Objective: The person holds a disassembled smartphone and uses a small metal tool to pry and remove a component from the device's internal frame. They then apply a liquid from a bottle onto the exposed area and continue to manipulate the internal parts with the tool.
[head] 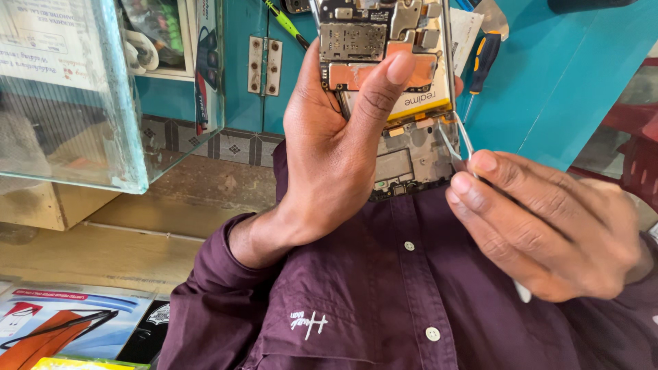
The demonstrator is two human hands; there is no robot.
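From the head camera, the left hand (329, 157) is clamped around an opened phone (394, 96), thumb pressed across its bare circuit boards and battery, holding it upright in front of a maroon shirt (384, 294). The right hand (548, 219) pinches thin metal tweezers (458, 142), whose tips touch the phone's lower right edge. Behind the phone stands a teal wall (548, 82) with a rusty hinge (264, 65), and a screwdriver (483, 58) with a dark and orange handle rests against it. A glass case (116, 103) sits at the left above a worn wooden desk (110, 247), where printed cartons (75, 329) lie at the bottom left.
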